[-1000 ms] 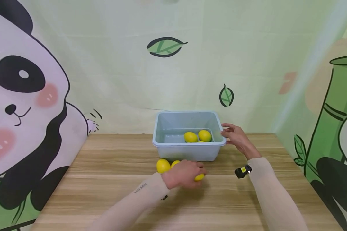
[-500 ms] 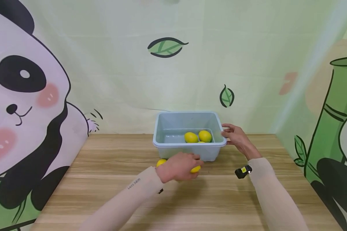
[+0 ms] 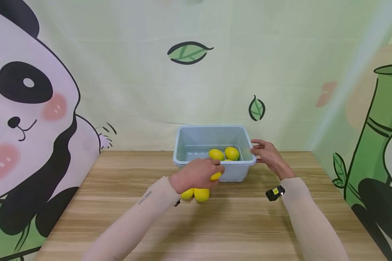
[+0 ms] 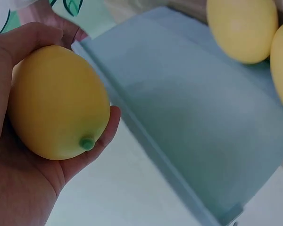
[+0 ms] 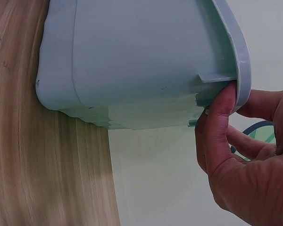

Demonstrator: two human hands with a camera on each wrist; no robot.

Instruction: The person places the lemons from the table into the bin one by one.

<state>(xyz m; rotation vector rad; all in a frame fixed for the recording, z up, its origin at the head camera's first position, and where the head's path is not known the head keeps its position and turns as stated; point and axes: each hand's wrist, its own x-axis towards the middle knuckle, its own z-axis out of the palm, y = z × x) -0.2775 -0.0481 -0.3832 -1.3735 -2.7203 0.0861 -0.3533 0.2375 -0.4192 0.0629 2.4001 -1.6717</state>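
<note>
My left hand (image 3: 196, 174) grips a yellow lemon (image 4: 59, 103) with a green stem nub, fingers and thumb wrapped round it. It is in front of the light blue plastic bin (image 3: 237, 172), just below the near rim in the head view. My right hand (image 3: 268, 156) pinches the rim at the bin's right end, the bent digits under the lip in the right wrist view. Inside the bin lie a lemon (image 3: 216, 154), another lemon (image 3: 232, 153) and part of a third. Two more lemons (image 3: 201, 195) rest on the table beneath my left hand, partly covered by it.
The wooden table (image 3: 248, 228) ends at a pale green cloth backdrop (image 3: 134, 90) right behind the bin. A printed panda (image 3: 65, 159) is on the left side. A small black wrist device (image 3: 274, 193) sits at my right sleeve.
My left hand has lifted the lemon off the table and carried it up and slightly left, toward the bin's front. The two table lemons now show below it. The right hand stays put.
</note>
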